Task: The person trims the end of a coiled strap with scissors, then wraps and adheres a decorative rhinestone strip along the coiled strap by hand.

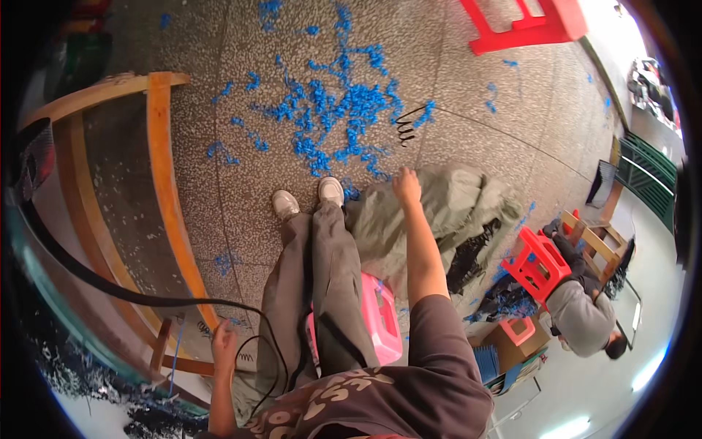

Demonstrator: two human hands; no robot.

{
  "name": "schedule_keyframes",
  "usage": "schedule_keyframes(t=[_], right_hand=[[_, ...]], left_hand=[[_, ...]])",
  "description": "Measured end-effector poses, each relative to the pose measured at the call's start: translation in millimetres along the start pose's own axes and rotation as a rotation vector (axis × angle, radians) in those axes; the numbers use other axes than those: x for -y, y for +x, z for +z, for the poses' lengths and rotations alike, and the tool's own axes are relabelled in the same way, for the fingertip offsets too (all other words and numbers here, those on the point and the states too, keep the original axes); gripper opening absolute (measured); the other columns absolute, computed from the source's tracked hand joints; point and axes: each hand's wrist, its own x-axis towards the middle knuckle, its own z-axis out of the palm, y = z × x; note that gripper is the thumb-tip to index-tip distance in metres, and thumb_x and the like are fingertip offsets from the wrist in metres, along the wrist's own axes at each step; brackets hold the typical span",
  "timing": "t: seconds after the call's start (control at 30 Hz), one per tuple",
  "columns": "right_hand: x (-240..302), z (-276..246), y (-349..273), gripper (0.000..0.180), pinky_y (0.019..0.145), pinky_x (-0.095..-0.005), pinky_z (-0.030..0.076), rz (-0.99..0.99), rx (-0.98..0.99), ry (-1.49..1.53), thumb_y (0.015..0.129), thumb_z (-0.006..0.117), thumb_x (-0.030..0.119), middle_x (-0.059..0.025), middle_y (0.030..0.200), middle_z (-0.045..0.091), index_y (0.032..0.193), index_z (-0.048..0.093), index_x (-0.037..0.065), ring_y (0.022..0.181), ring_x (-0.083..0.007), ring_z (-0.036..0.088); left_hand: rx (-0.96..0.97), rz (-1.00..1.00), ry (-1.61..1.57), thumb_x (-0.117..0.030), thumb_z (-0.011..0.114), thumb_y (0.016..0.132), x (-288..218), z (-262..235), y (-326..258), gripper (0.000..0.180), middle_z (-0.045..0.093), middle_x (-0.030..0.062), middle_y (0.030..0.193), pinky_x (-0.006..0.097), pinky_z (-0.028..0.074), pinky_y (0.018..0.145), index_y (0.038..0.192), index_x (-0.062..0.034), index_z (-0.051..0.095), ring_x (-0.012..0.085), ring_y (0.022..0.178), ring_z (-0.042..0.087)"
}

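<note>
My right hand (406, 186) is stretched forward over a grey-green sack (457, 201), its fingers curled closed. Whether anything is in them I cannot make out. Just beyond it a black springy coil (405, 130) shows against the floor, apart from the fingers. My left hand (224, 345) is down beside the end of an orange wooden frame (170, 190), with its fingers drawn together; what they hold, if anything, is too small to name. A black strap-like cord (110, 282) curves in from the left and loops close past this hand.
Blue curly scraps (351, 102) lie scattered over the speckled floor. A pink stool (382, 322) is under me. Red stools (537, 265) stand at the right, near another person (581, 314) in grey, with a cardboard box (515, 347) close by. Another red stool (526, 33) is at the far right.
</note>
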Motion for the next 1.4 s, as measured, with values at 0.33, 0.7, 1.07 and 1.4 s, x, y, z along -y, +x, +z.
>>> schedule_keyframes(t=[0.33, 0.7, 1.07, 1.4], right_hand=[[-74, 116, 207, 0.019, 0.073, -0.0441, 0.049, -0.094, -0.259, -0.191, 0.076, 0.05, 0.013, -0.0236, 0.093, 0.06, 0.078, 0.064, 0.001, 0.091, -0.0346, 0.058], [160, -104, -143, 0.019, 0.07, -0.0277, 0.049, -0.495, 0.813, 1.037, 0.087, 0.051, 0.007, -0.0114, 0.085, 0.063, 0.087, 0.063, -0.008, 0.076, -0.0173, 0.062], [243, -313, -387, 0.028, 0.071, -0.0342, 0.053, -0.636, 1.217, 1.354, 0.092, 0.044, 0.013, -0.0194, 0.093, 0.062, 0.114, 0.047, -0.005, 0.083, -0.029, 0.064], [299, -326, -550, 0.021, 0.066, -0.0311, 0.055, -0.86, 1.168, 1.115, 0.087, 0.052, 0.006, -0.0187, 0.089, 0.063, 0.101, 0.057, -0.008, 0.082, -0.0257, 0.065]], left_hand=[[-0.066, -0.116, -0.137, -0.019, 0.049, 0.091, 141, -5, 136, 0.03, 0.058, 0.0076, 0.1, 0.026, 0.045, 0.071, 0.112, 0.0028, 0.053, 0.0147, 0.085, 0.055], [-0.084, 0.829, 0.237, -0.006, 0.054, 0.083, -203, 9, 32, 0.029, 0.056, 0.0104, 0.113, 0.033, 0.04, 0.091, 0.112, -0.003, 0.055, 0.0297, 0.105, 0.053], [-0.297, 1.088, -0.109, -0.012, 0.066, 0.076, -234, -63, -190, 0.02, 0.064, 0.0067, 0.082, 0.031, 0.044, 0.071, 0.093, -0.0023, 0.066, 0.019, 0.079, 0.059], [-0.818, 1.3, -0.499, -0.005, 0.069, 0.072, -121, -111, -294, 0.013, 0.063, 0.0089, 0.084, 0.028, 0.048, 0.067, 0.083, -0.0017, 0.064, 0.0204, 0.077, 0.062]])
